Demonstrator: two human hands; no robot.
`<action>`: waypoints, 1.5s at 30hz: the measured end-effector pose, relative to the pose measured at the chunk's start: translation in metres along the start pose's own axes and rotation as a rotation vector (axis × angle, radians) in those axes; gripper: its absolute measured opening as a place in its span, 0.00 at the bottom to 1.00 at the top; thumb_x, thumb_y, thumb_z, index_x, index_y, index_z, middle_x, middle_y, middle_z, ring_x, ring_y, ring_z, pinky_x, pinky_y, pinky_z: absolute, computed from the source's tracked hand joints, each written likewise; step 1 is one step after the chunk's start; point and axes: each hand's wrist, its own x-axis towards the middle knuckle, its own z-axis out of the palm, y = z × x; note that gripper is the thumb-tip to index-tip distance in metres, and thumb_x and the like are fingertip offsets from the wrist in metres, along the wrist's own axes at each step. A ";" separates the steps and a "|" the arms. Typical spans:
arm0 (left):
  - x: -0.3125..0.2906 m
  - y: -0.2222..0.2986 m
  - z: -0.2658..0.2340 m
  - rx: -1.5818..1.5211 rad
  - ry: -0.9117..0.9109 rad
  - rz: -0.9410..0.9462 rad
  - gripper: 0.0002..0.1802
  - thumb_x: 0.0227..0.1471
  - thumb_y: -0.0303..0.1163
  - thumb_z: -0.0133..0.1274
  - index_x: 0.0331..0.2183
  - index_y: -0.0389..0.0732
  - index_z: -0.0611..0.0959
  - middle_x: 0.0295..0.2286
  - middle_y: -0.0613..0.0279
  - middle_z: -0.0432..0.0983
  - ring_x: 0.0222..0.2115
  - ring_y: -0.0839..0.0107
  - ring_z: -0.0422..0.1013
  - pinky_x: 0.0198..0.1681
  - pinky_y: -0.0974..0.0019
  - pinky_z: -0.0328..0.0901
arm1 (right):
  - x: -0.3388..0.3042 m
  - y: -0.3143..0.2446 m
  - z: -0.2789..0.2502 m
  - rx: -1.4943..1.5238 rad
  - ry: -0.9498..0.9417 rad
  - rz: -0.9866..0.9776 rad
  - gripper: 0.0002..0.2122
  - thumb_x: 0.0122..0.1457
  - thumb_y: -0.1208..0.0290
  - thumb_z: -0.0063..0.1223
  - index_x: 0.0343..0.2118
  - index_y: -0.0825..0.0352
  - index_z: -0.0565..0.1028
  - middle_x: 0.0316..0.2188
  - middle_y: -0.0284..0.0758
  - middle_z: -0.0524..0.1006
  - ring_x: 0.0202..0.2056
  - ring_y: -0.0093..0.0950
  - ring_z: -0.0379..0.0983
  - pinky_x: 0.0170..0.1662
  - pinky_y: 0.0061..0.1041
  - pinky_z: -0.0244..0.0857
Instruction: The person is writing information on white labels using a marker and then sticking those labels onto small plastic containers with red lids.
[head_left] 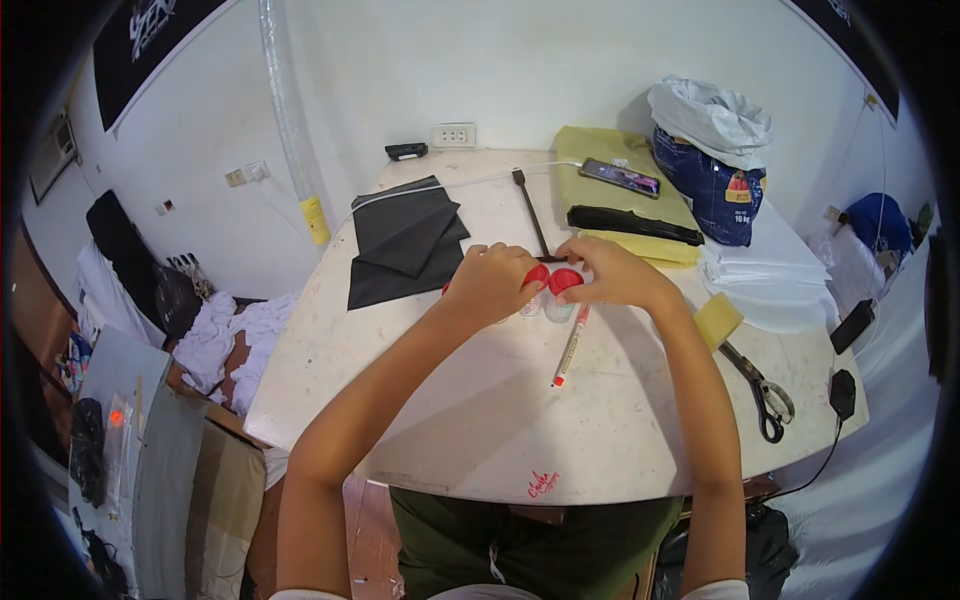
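Observation:
Several small clear jars with red lids stand close together in the middle of the table. My left hand point(492, 282) curls over the left ones, its thumb against a red lid point(538, 274); its other fingers are partly hidden. A sliver of red shows at its left side. My right hand point(612, 274) has thumb and fingers around another red-lidded jar point(560, 308). Just below it lies a white and red marker pen point(571, 347), its red end toward me. Behind the jars is a thin black T-shaped tool point(533, 213), its crossbar near my fingertips.
Black sheets point(407, 245) lie on the left of the white table point(440, 440). At the back right are yellow sheets point(575, 150), a phone point(620, 178), a black roll point(635, 225) and a blue and white sack point(705, 180). Tape point(718, 321) and scissors point(768, 400) lie right.

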 end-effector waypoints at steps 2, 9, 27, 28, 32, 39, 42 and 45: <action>0.000 0.002 -0.002 -0.041 -0.011 -0.017 0.13 0.50 0.38 0.55 0.35 0.42 0.83 0.35 0.63 0.80 0.37 0.63 0.74 0.43 0.62 0.65 | -0.001 -0.007 -0.007 -0.036 -0.176 0.204 0.26 0.45 0.76 0.59 0.51 0.67 0.70 0.48 0.42 0.73 0.50 0.36 0.69 0.55 0.29 0.62; -0.014 -0.015 -0.001 -0.308 0.128 0.060 0.18 0.50 0.32 0.55 0.45 0.40 0.79 0.40 0.55 0.76 0.38 0.57 0.73 0.43 0.60 0.67 | -0.011 0.002 -0.005 0.022 0.043 -0.373 0.26 0.44 0.81 0.56 0.51 0.68 0.70 0.44 0.43 0.75 0.46 0.37 0.72 0.51 0.30 0.65; -0.010 -0.004 -0.008 -0.302 -0.030 0.044 0.21 0.52 0.40 0.55 0.46 0.40 0.78 0.42 0.55 0.74 0.43 0.58 0.69 0.46 0.61 0.64 | -0.007 -0.024 -0.005 -0.021 -0.204 0.126 0.34 0.46 0.49 0.62 0.52 0.67 0.69 0.35 0.48 0.77 0.39 0.40 0.76 0.44 0.34 0.68; -0.009 -0.001 -0.007 -0.199 0.008 0.016 0.21 0.52 0.40 0.55 0.47 0.40 0.77 0.43 0.54 0.74 0.43 0.57 0.69 0.46 0.61 0.65 | -0.009 -0.027 -0.006 -0.077 -0.200 0.214 0.36 0.47 0.47 0.61 0.54 0.68 0.67 0.38 0.50 0.76 0.41 0.42 0.75 0.45 0.34 0.67; -0.024 -0.010 -0.022 -0.276 0.161 -0.004 0.26 0.51 0.40 0.57 0.50 0.41 0.75 0.42 0.53 0.74 0.42 0.57 0.70 0.45 0.60 0.66 | -0.011 -0.012 0.004 -0.013 -0.045 0.067 0.39 0.49 0.46 0.60 0.57 0.70 0.64 0.45 0.52 0.73 0.45 0.45 0.72 0.48 0.33 0.66; -0.041 -0.010 -0.032 -0.265 -0.214 -0.339 0.32 0.49 0.40 0.58 0.55 0.43 0.69 0.44 0.58 0.70 0.38 0.62 0.72 0.42 0.63 0.68 | -0.003 -0.009 0.010 0.081 -0.082 0.003 0.37 0.52 0.48 0.59 0.59 0.70 0.63 0.50 0.49 0.70 0.46 0.39 0.71 0.49 0.31 0.65; -0.041 -0.007 -0.028 -0.293 -0.126 -0.344 0.30 0.50 0.37 0.57 0.54 0.43 0.70 0.44 0.59 0.71 0.37 0.63 0.72 0.41 0.63 0.68 | -0.006 -0.003 0.010 0.098 -0.082 0.012 0.37 0.52 0.48 0.58 0.58 0.70 0.63 0.50 0.51 0.70 0.48 0.41 0.71 0.50 0.32 0.64; -0.046 -0.025 -0.009 -0.301 0.067 -0.125 0.26 0.51 0.36 0.56 0.52 0.43 0.72 0.44 0.59 0.72 0.38 0.62 0.71 0.42 0.63 0.67 | -0.005 0.000 0.009 0.111 -0.049 -0.023 0.34 0.53 0.51 0.58 0.58 0.70 0.64 0.49 0.50 0.71 0.47 0.41 0.71 0.49 0.31 0.65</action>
